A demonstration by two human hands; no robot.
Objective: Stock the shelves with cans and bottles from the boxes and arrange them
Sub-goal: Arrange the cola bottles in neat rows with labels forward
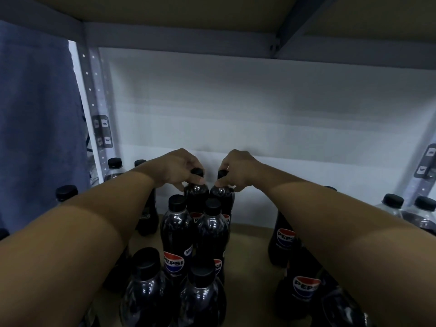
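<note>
Both arms reach deep into a shelf bay. My left hand (pixel 179 167) grips the black-capped neck of a dark Pepsi bottle (pixel 196 197) at the back of the middle rows. My right hand (pixel 238 167) grips the neck of the bottle beside it (pixel 223 197). Both bottles stand upright near the white back wall. In front of them stand two rows of Pepsi bottles (pixel 177 237), two abreast, running toward me. More bottles (pixel 282 239) stand under my right forearm.
The brown shelf board (pixel 250 251) shows bare between the middle rows and the right group. Bottles stand at the far left (pixel 115 167) and far right (pixel 392 204). Grey uprights (pixel 94 102) frame the bay, and the upper shelf (pixel 212 36) hangs low overhead. A blue cloth (pixel 37 126) hangs left.
</note>
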